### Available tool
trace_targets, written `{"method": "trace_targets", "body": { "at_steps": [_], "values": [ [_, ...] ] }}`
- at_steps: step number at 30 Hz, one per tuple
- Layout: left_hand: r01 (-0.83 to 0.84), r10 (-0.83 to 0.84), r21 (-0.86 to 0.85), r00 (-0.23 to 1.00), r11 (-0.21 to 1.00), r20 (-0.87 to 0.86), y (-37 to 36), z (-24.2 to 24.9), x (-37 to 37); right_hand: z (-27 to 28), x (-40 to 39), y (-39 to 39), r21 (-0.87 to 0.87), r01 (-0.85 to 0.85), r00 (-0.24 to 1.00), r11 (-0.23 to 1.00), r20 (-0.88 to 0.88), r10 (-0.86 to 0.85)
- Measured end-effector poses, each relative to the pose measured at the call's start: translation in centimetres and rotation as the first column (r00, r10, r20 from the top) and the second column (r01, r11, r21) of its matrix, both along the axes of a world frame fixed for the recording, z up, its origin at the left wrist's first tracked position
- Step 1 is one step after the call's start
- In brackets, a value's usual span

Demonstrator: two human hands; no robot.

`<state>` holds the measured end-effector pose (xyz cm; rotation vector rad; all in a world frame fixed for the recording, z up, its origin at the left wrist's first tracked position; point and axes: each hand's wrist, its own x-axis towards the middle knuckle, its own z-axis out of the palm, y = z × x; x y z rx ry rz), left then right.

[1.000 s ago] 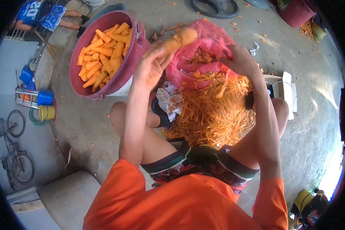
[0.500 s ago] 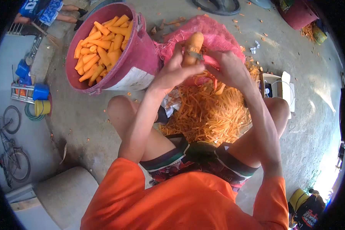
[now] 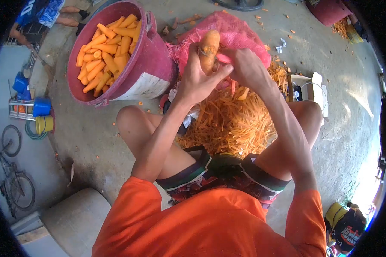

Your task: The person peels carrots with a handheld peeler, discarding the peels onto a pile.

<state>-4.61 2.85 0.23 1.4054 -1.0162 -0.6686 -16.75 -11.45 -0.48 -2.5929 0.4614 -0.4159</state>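
My left hand [image 3: 196, 81] is wrapped around the lower part of a thick unpeeled carrot [image 3: 210, 44], whose blunt end points away from me. Closed on a pink-handled peeler [image 3: 223, 58], my right hand [image 3: 248, 68] is right beside the carrot; the peeler's blade is mostly hidden at the carrot's side. Below both hands, between my legs, lies a big heap of orange peelings [image 3: 231, 126]. A pink mesh sack [image 3: 240, 32] is just beyond the hands. To the left, a large maroon tub [image 3: 158, 70] holds many peeled carrots [image 3: 109, 60].
An open white box [image 3: 317, 96] with a cable stands right of the heap. Another maroon tub [image 3: 326, 12] is at the far right. A person [image 3: 38, 15] with a broom [image 3: 47, 66] is at upper left. A bicycle [image 3: 15, 167] leans by the left wall.
The peeler has moved from across the carrot's face to its right side. My view has shifted slightly, and both hands stay close together around the carrot.
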Motion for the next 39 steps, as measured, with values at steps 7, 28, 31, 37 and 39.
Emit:
{"method": "trace_targets", "body": {
  "at_steps": [7, 28, 31, 37, 39],
  "values": [
    [-0.077, 0.08, -0.021, 0.986, 0.997, 0.15, -0.1, -0.2, -0.1, -0.2, 0.7, 0.3, 0.043, 0.014, 0.997, 0.999, 0.075, -0.017],
    [0.118, -0.104, 0.049, 0.967, 0.992, -0.234, 1.1, 0.2, 2.0, 0.9, 0.0, 1.8, 0.175, -0.039, 0.995, 0.984, 0.093, 0.023],
    [0.205, -0.181, 0.042, 0.931, 0.978, -0.318, 1.3, 0.4, 2.7, 0.5, 0.2, 1.5, 0.162, -0.039, 0.996, 0.986, 0.084, 0.026],
    [0.363, -0.278, 0.104, 0.841, 0.926, -0.464, 2.0, 1.0, 3.1, 0.1, 0.7, 0.4, 0.078, 0.028, 0.997, 0.997, 0.07, -0.034],
    [0.236, -0.189, 0.143, 0.941, 0.961, -0.28, 1.5, 0.1, 2.1, -0.5, 1.2, 0.2, 0.045, 0.064, 0.996, 0.997, 0.055, -0.067]
  ]
}}
